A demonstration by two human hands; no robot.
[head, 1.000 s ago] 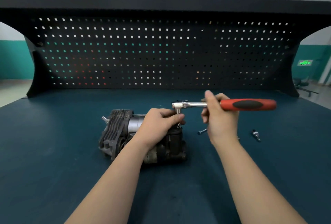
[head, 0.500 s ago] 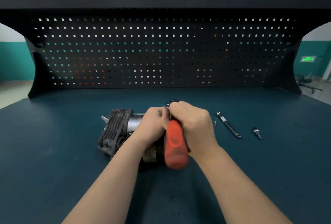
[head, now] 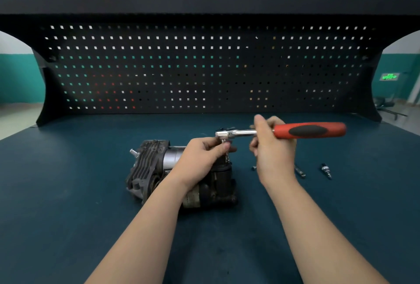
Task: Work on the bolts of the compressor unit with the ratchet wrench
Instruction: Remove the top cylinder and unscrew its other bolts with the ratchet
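Observation:
The grey and black compressor unit point(head: 150, 168) lies on its side on the dark blue bench point(head: 68, 204). A ratchet wrench point(head: 309, 130) with a red and black handle stands on the unit's right end, its silver head over a socket and its handle pointing right. My left hand point(head: 204, 158) rests on the unit and pinches the socket just under the ratchet head. My right hand point(head: 272, 149) grips the wrench's silver shank beside the red grip. The bolt under the socket is hidden.
A loose bolt point(head: 253, 168) lies on the bench just left of my right wrist. A thin extension bar point(head: 300, 171) and a small bit point(head: 326, 170) lie further right. A black pegboard point(head: 204, 68) closes off the back of the bench.
The wrench handle has swung from pointing toward me back out to the right, as it stood one second ago. My left hand has kept its hold on the socket.

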